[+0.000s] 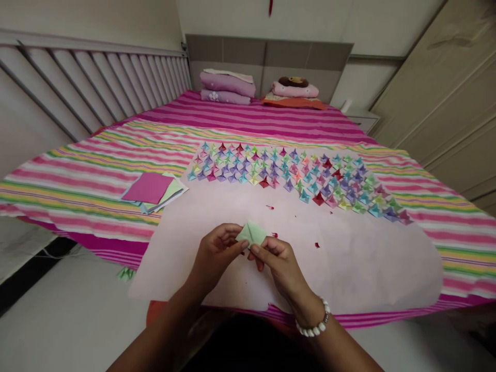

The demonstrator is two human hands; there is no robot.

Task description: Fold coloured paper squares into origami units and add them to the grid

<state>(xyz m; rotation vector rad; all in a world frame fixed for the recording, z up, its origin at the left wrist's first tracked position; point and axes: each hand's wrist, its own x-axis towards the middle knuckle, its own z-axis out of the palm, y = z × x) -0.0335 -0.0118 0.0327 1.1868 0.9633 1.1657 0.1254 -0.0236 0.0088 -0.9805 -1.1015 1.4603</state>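
A small folded piece of light green paper (251, 232) is held up between both hands, with crease lines on its face. My left hand (217, 253) pinches its lower left side between thumb and fingers. On the lower right side, my right hand (277, 261) grips it with the thumb in front and the fingers curled behind. Beneath the hands lies a large pale sheet (360, 263). Many small folded paper pieces (273, 168) in mixed colours stand in rows across the far part of that sheet.
Left of the sheet lies a stack of coloured paper squares (149, 188), pink on top. Small red scraps (316, 245) dot the pale sheet. A striped bedspread (77, 181) covers the bed, with folded bedding (228, 85) by the headboard. A green folded piece (126, 274) is on the floor.
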